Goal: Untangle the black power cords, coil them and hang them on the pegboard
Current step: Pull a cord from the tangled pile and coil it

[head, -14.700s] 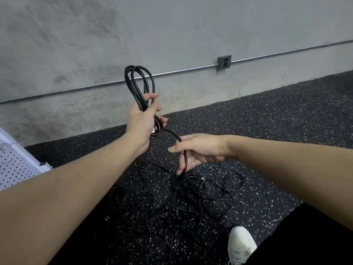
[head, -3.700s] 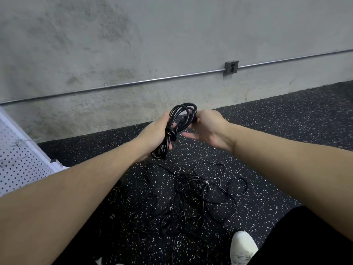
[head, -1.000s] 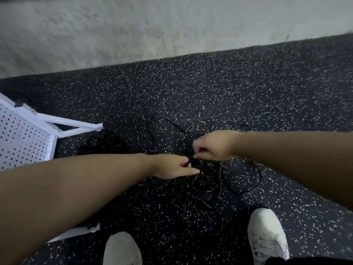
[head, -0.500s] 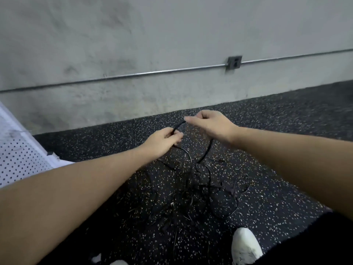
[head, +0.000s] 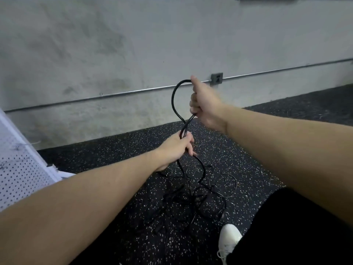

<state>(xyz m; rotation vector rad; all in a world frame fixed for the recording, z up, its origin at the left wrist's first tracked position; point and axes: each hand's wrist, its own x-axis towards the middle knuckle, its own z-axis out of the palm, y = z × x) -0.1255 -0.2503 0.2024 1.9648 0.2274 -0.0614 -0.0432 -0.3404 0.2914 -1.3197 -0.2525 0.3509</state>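
Note:
A black power cord (head: 174, 100) rises from the floor in a loop. My right hand (head: 205, 104) grips its upper part, raised in front of the wall. Lower down, my left hand (head: 177, 148) holds two strands of the same cord together. From there the cord drops into a tangled pile of black cords (head: 193, 199) on the speckled floor. The white pegboard (head: 17, 173) stands at the left edge, partly cut off by the frame.
A grey concrete wall with a metal conduit (head: 118, 93) and an outlet box (head: 216, 79) runs along the back. My white shoe (head: 228, 240) sits at the bottom right beside my black-clad leg (head: 296, 230).
My right hand has lifted the cord higher and pulled a loop up; my left hand has slid lower along it. Earlier a coiled cord was held; both hands then reached into the pile.

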